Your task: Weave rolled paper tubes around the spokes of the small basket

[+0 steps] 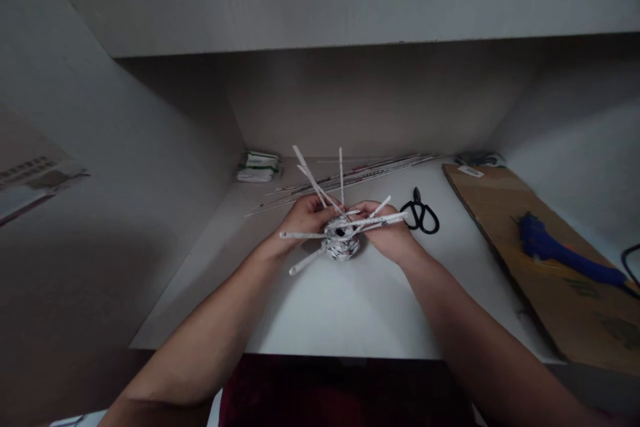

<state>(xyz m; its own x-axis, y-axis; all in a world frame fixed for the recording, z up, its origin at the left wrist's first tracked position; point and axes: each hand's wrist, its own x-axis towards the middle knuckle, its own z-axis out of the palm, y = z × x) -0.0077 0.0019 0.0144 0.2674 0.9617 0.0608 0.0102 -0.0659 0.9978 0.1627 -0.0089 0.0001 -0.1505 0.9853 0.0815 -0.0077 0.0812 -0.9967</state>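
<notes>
A small woven piece of rolled paper tubes [342,248] is between my hands over the white desk [330,320]. Several tube ends stick out of it to the left, upward and to the right, and a dark hole shows in its top. My left hand [311,215] is closed on its far left side, thumb and fingers pinching near the base of the tubes. On the far right side my right hand [383,223] is also closed on the weave, its fingers partly hidden behind the tubes that cross it.
Long paper tubes [360,175] lie across the back of the desk. Black-handled scissors [421,213] rest right of my right hand. A blue glue gun [565,253] lies on a cardboard sheet [500,213]. A white-and-green packet [258,167] sits at the back left. An overhead panel [340,0] hangs above.
</notes>
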